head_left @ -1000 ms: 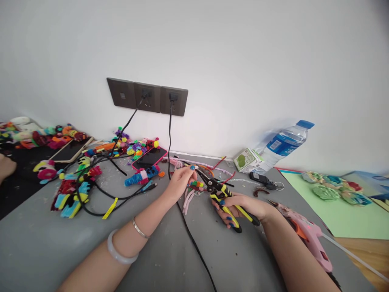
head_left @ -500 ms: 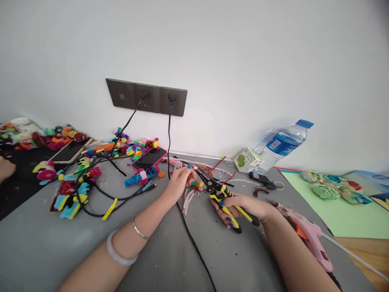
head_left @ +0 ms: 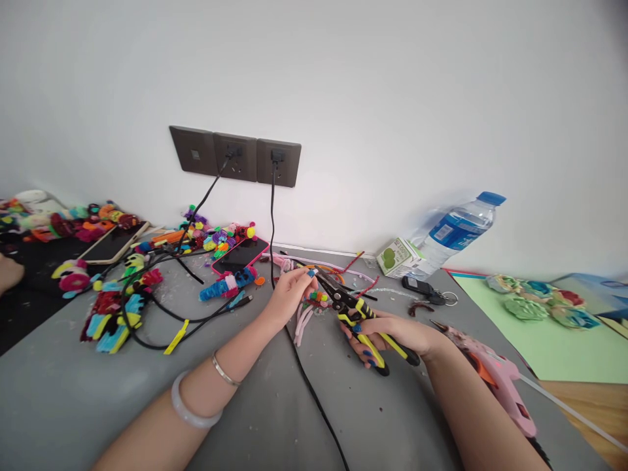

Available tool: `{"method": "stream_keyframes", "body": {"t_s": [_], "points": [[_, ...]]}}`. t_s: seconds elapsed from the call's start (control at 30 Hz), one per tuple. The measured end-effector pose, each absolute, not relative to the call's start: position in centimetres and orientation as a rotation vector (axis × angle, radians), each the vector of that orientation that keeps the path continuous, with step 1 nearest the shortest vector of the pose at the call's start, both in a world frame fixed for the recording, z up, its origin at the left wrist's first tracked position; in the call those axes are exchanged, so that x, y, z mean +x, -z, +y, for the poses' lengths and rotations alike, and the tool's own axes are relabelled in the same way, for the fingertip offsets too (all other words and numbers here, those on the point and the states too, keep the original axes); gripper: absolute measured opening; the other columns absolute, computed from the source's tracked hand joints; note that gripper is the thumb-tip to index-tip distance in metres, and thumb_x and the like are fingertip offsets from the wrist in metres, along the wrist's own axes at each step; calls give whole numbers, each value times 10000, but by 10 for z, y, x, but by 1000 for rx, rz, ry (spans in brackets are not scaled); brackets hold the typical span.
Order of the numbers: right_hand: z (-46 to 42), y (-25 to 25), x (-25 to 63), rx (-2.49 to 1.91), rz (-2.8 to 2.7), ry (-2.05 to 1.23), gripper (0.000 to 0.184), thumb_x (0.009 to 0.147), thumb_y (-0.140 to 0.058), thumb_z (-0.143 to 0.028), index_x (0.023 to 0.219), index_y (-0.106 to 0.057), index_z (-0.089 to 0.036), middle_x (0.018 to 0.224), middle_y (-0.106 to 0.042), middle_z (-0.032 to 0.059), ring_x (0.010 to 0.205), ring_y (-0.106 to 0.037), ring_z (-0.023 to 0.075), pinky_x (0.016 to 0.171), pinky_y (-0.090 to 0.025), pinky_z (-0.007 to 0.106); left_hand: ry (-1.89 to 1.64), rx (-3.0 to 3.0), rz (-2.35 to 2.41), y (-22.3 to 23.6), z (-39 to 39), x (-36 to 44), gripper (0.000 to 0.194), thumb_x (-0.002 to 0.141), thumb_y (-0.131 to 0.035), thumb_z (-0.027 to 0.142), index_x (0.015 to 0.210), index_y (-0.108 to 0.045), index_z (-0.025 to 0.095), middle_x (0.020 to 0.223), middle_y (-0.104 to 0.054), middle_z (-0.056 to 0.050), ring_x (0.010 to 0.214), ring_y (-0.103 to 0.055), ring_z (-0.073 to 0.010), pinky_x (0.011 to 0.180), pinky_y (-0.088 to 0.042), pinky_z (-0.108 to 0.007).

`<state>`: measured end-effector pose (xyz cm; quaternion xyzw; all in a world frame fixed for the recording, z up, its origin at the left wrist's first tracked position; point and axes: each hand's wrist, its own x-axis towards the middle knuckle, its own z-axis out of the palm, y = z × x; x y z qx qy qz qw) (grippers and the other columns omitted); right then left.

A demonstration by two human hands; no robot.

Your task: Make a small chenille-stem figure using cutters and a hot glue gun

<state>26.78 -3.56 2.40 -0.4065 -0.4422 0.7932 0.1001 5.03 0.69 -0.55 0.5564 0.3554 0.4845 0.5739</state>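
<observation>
My right hand [head_left: 380, 333] is wrapped round the yellow-and-black handles of a pair of pliers [head_left: 350, 302]. Their dark jaws point up and left and end close to the fingertips of my left hand [head_left: 293, 293]. Thumb and forefinger of that hand are pinched together; whatever lies between them is too small to name. Just below the jaws sits a cluster of small coloured pom-poms [head_left: 316, 297]. Short pale pink pipe cleaners [head_left: 303, 324] lie on the table beneath my left hand. Red pipe cleaners [head_left: 354, 263] and other coloured ones are scattered behind the pliers.
A pink glue gun [head_left: 505, 386] lies beside my right forearm. Further back are a water bottle [head_left: 454, 235], a green-and-white box [head_left: 398, 258] and a key fob [head_left: 422, 288]. Black cables [head_left: 309, 379], a pink-edged phone [head_left: 240, 255] and fuzzy figures [head_left: 115, 307] occupy the left. Another person's hand [head_left: 8, 271] shows at the left edge.
My left fingertips shift slightly by the jaw tips, the forefinger and thumb changing position a little. My right hand keeps its hold on the pliers almost unmoved.
</observation>
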Motion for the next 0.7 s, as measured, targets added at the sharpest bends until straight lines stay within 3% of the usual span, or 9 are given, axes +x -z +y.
{"method": "stream_keyframes", "body": {"t_s": [0.3, 0.7], "points": [[-36, -23, 268, -1203, -1311, -2331, 181, 688, -588, -286, 823, -552, -170, 617, -568, -11, 534, -516, 138, 572, -452, 300, -1116, 1297, 848, 4, 6, 50, 291, 798, -517, 380, 602, -551, 169, 549, -453, 14, 534, -382, -112, 544, -292, -253], [-36, -25, 267, -1189, -1312, -2337, 195, 690, -607, -307, 819, -550, -172, 620, -563, -9, 546, -524, 142, 578, -455, 304, -1104, 1274, 820, 2, 5, 50, 247, 805, -505, 382, 673, -546, 177, 535, -428, 39, 524, -376, -108, 549, -296, -248]]}}
